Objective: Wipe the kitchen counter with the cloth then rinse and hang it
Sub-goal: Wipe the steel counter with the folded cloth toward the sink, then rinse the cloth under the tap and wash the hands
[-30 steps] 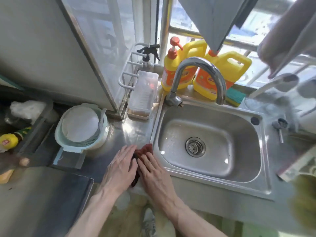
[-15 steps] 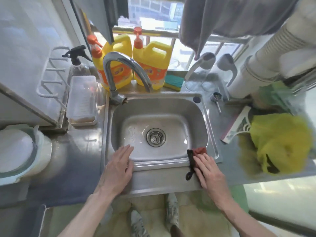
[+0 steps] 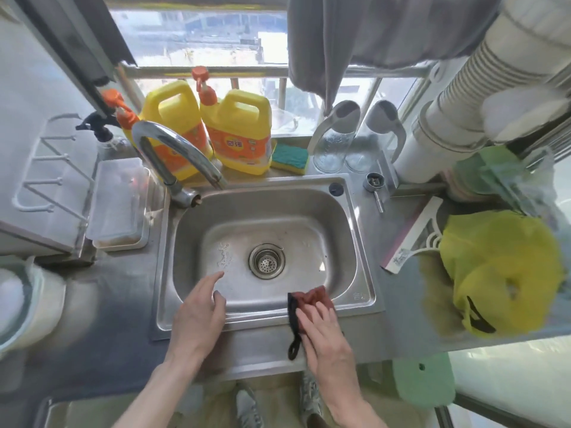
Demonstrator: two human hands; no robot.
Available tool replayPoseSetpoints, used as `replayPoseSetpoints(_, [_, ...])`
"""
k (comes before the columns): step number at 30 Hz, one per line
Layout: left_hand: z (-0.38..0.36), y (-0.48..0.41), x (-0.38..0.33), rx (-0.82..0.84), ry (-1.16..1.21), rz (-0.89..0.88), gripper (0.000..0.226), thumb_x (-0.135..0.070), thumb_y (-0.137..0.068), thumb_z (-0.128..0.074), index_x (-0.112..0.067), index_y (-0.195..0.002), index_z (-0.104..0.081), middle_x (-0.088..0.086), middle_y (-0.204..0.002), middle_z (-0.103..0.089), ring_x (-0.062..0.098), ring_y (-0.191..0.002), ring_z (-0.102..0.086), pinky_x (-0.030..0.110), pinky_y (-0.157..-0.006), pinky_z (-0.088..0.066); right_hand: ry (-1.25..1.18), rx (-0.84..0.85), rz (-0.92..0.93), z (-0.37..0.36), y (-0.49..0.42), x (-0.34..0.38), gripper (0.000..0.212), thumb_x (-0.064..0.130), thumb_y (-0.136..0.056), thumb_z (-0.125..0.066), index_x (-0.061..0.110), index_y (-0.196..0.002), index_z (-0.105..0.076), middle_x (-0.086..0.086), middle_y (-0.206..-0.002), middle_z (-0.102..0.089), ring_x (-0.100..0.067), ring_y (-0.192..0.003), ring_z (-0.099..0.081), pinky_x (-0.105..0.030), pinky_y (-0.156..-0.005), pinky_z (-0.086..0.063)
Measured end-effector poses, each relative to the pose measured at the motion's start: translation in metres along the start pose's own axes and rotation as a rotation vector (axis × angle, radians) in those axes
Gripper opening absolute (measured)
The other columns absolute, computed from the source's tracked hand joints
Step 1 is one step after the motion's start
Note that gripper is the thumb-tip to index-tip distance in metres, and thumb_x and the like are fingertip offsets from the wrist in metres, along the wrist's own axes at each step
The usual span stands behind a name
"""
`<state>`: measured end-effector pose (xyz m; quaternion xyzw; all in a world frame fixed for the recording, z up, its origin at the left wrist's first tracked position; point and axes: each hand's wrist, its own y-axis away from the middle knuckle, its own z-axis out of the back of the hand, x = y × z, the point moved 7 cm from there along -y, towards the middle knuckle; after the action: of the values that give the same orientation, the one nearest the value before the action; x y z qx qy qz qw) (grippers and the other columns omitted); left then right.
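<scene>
Cloth [image 3: 310,299] is now on the front rim of the sink [image 3: 364,299], near its right front corner. A second ago it was on the surface at the left front corner of the sink, under both hands. The right hand [image 3: 324,338] has slid it along the front edge alone and presses it flat, fingers spread, not closed around it. The dark loop of the cloth hangs down toward the front edge. The left hand [image 3: 197,316] has let go and rests open on the rim, holding nothing. I think the wiping is still going on, with the right side of the surface left, then the rinse under the tap [image 3: 173,156]
</scene>
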<state>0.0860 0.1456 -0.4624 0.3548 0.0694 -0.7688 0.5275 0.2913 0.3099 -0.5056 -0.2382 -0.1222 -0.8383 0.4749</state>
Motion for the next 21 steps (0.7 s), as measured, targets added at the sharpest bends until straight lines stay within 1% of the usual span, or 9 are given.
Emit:
replayPoseSetpoints(3, [0.012, -0.006, 0.000, -0.048, 0.011, 0.056, 0.042, -0.015, -0.104, -0.045, -0.022, -0.144, -0.053, -0.003, -0.148, -0.056, 0.020, -0.133, -0.054, 0.037, -0.106, -0.042, -0.126, 0.056, 0.289, -0.054, 0.009, 0.073, 0.049, 0.010, -0.087, -0.069, 0.024, -0.134, -0.069, 0.003, -0.145, -0.064, -0.025, -0.141, -0.055, -0.037, -0.124, -0.032])
replayPoseSetpoints(5, [0.022, -0.011, -0.001, -0.080, -0.013, 0.082, 0.042, -0.013, -0.103, -0.046, -0.020, -0.144, -0.055, -0.002, -0.146, -0.058, 0.021, -0.131, -0.055, 0.038, -0.107, -0.041, -0.104, 0.152, 0.393, -0.088, 0.020, 0.112, 0.033, 0.017, -0.102, -0.051, 0.029, -0.126, -0.069, 0.004, -0.138, -0.067, -0.023, -0.138, -0.055, -0.036, -0.115, -0.044])
replayPoseSetpoints(8, [0.039, -0.018, -0.006, -0.128, -0.028, 0.120, 0.042, -0.012, -0.102, -0.048, -0.022, -0.142, -0.057, -0.004, -0.143, -0.061, 0.023, -0.130, -0.057, 0.041, -0.108, -0.042, -0.078, 0.611, 0.437, -0.113, 0.018, 0.163, 0.032, 0.024, -0.105, -0.049, 0.031, -0.128, -0.069, 0.005, -0.143, -0.055, -0.023, -0.135, -0.052, -0.041, -0.103, -0.056])
replayPoseSetpoints(10, [0.050, -0.027, -0.009, -0.180, -0.001, 0.145, 0.040, -0.012, -0.101, -0.049, -0.024, -0.137, -0.061, -0.007, -0.135, -0.066, 0.021, -0.125, -0.060, 0.037, -0.102, -0.043, -0.369, 0.824, 0.256, -0.099, 0.010, 0.187, 0.038, 0.024, -0.104, -0.052, 0.040, -0.138, -0.061, 0.015, -0.145, -0.058, -0.014, -0.135, -0.054, -0.035, -0.113, -0.047])
replayPoseSetpoints(12, [0.060, -0.040, -0.009, -0.225, 0.023, 0.175, 0.036, -0.012, -0.101, -0.050, -0.027, -0.130, -0.065, -0.013, -0.119, -0.072, 0.017, -0.112, -0.065, 0.031, -0.092, -0.043, -0.835, 0.709, -0.189, -0.082, -0.010, 0.178, 0.037, 0.023, -0.098, -0.059, 0.052, -0.118, -0.070, 0.032, -0.115, -0.073, 0.007, -0.112, -0.066, -0.021, -0.106, -0.049])
replayPoseSetpoints(14, [0.065, -0.059, -0.011, -0.209, 0.118, 0.215, 0.032, -0.016, -0.101, -0.050, -0.028, -0.126, -0.067, -0.017, -0.108, -0.073, 0.012, -0.103, -0.067, 0.030, -0.089, -0.045, -1.156, 0.498, -0.462, -0.077, -0.033, 0.150, 0.035, 0.006, -0.097, -0.064, 0.036, -0.102, -0.082, 0.016, -0.101, -0.081, 0.005, -0.096, -0.073, -0.019, -0.094, -0.054])
replayPoseSetpoints(15, [0.063, -0.071, -0.011, -0.196, 0.234, 0.256, 0.032, -0.017, -0.102, -0.049, -0.027, -0.127, -0.066, -0.014, -0.108, -0.074, 0.011, -0.102, -0.068, 0.031, -0.090, -0.049, -1.250, 0.442, -0.562, -0.076, -0.046, 0.136, 0.033, -0.001, -0.098, -0.064, 0.026, -0.107, -0.081, 0.005, -0.102, -0.083, -0.001, -0.095, -0.074, -0.018, -0.090, -0.054])
replayPoseSetpoints(18, [0.040, -0.119, -0.001, -0.167, 0.735, 0.511, 0.038, -0.020, -0.106, -0.050, -0.008, -0.142, -0.053, 0.010, -0.130, -0.069, 0.021, -0.105, -0.071, 0.036, -0.094, -0.055, -1.385, 0.300, -0.702, -0.063, -0.096, 0.095, 0.025, 0.001, -0.103, -0.058, 0.009, -0.121, -0.073, -0.008, -0.110, -0.081, -0.021, -0.105, -0.076, -0.024, -0.088, -0.057])
replayPoseSetpoints(21, [0.016, -0.159, 0.002, -0.146, 1.034, 0.658, 0.063, -0.030, -0.102, -0.062, 0.000, -0.151, -0.037, 0.014, -0.142, -0.058, 0.027, -0.108, -0.070, 0.033, -0.087, -0.061, -1.485, 0.193, -0.769, -0.044, -0.135, 0.072, 0.024, 0.009, -0.106, -0.056, 0.008, -0.123, -0.072, -0.012, -0.116, -0.079, -0.028, -0.114, -0.073, -0.040, -0.103, -0.057])
